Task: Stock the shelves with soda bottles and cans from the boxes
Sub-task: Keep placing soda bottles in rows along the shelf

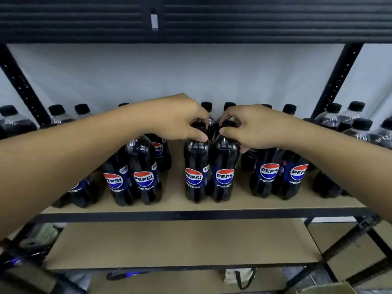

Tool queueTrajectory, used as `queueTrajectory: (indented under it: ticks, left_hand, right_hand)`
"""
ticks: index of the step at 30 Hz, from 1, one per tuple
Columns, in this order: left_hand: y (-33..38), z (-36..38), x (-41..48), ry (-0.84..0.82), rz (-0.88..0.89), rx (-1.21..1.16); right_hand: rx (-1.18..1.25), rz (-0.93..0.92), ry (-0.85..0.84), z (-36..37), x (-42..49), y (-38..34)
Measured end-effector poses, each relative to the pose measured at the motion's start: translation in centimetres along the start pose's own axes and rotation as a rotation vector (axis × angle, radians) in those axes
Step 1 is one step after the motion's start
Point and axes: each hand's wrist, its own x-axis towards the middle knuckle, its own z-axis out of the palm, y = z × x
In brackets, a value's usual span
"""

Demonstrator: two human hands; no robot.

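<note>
Pepsi bottles [196, 170], two touching, stand upright at the middle of the shelf [233, 205] near its front edge, left hand [180, 119] and right hand [254, 126] each curled round one cap, likely aligning them with neighbouring pairs.

Mid-frame, the left centre bottle [196, 172] and the right centre bottle [224, 175] both read PEPSI on a round badge, with ZERO SUGAR beneath. The left front bottle [146, 179] and the right front bottle [268, 172] carry the same two lines. The far right bottle [298, 172] shows only PEP, the back bottle [158, 148] at centre left only PSI, and the low left bottle [81, 188] just SUGAR. The smaller print is too blurred to read.
</note>
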Motion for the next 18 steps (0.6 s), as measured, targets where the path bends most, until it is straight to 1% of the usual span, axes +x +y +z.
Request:
queueTrajectory:
  ticks: [3, 7, 9, 13, 17, 18]
  left_hand:
    - [0.0, -0.1, -0.4, -0.010, -0.017, -0.004]
    - [-0.1, 0.0, -0.8, -0.020, 0.005, -0.029]
    - [-0.4, -0.4, -0.7, -0.023, -0.009, -0.099]
    - [-1.8, -2.0, 0.9, 0.015, -0.079, -0.254]
    - [-3.0, -2.0, 4.1, 0.076, -0.121, -0.153]
    - [-3.1, -1.8, 5.0, 0.089, -0.127, -0.126]
  right_hand:
    - [-0.011, -0.010, -0.011, 0.1, 0.0, -0.2]
    - [0.011, 0.018, -0.054, -0.5, -0.4, -0.3]
    - [0.017, 0.020, -0.044, -1.2, -0.2, 0.0]
    - [0.114, 0.084, -0.040, -3.3, 1.2, 0.6]
    - [-0.151, 0.062, 0.013, -4.0, 3.9, 1.0]
    - [-0.185, 0.072, 0.022, -3.9, 4.7, 1.2]
